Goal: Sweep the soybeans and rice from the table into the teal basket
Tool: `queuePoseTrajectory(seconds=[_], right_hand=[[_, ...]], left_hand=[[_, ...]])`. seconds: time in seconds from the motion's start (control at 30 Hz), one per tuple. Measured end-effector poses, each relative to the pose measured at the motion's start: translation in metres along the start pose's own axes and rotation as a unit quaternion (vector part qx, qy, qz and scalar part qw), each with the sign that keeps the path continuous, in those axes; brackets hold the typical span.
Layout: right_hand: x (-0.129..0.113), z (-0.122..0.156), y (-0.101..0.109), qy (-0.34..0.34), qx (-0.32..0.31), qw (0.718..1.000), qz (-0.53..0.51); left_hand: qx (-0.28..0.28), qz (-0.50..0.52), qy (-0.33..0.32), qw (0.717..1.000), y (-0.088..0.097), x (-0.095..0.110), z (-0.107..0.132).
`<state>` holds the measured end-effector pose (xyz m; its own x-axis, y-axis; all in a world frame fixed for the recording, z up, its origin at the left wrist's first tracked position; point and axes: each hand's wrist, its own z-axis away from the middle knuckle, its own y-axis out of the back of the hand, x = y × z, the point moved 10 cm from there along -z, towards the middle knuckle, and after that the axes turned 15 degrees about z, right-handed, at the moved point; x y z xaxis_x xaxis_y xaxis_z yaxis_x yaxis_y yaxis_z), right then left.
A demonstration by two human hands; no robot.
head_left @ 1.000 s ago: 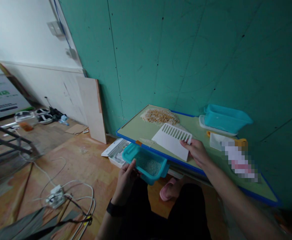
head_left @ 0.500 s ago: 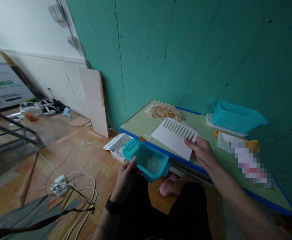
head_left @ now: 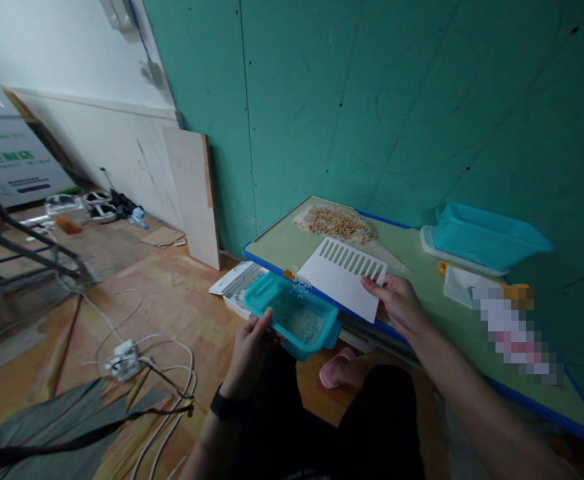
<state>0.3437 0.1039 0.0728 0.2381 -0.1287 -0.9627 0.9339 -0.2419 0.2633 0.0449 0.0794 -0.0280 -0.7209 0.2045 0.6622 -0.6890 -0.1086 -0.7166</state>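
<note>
My left hand (head_left: 256, 337) is closed on the near rim of a teal plastic container (head_left: 262, 297), holding it just below the table's edge. Pale grains like rice (head_left: 302, 323) lie inside it. A white slotted scraper (head_left: 337, 283) is gripped by its right end in my right hand (head_left: 397, 300), fingers wrapped at the slots. Its lower edge rests at the blue table border, and a few grains drop from there into the container. Behind the scraper, a heap of yellow kernels and pale grains (head_left: 335, 223) is spread on the table (head_left: 277, 243).
At the table's right stand a teal bin (head_left: 492, 233) on a white lid and a small white tray (head_left: 457, 287) beside a pixelated package (head_left: 517, 337). An opened white box (head_left: 235, 287) sits below the left corner. Cables and a power strip (head_left: 122, 360) lie on the floor.
The scraper has shifted slightly left and toward the container, and grains now fall over the edge. My left hand keeps the container in nearly the same place; the view has tilted a little.
</note>
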Motion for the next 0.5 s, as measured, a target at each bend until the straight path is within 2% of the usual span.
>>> queuePoseTrajectory(seconds=[0.13, 0.33, 0.5], right_hand=[[-0.006, 0.0, 0.0, 0.013, 0.0, 1.0, -0.004], [-0.006, -0.035, 0.0, 0.034, 0.05, 0.998, 0.017], [-0.003, -0.05, -0.018, 0.043, 0.017, 0.998, 0.051]], left_hand=[[-0.002, 0.007, -0.006, 1.0, 0.001, 0.001, 0.0], [0.003, -0.002, -0.016, 1.0, 0.005, 0.007, -0.004], [0.012, -0.002, -0.025, 1.0, 0.008, 0.012, -0.009]])
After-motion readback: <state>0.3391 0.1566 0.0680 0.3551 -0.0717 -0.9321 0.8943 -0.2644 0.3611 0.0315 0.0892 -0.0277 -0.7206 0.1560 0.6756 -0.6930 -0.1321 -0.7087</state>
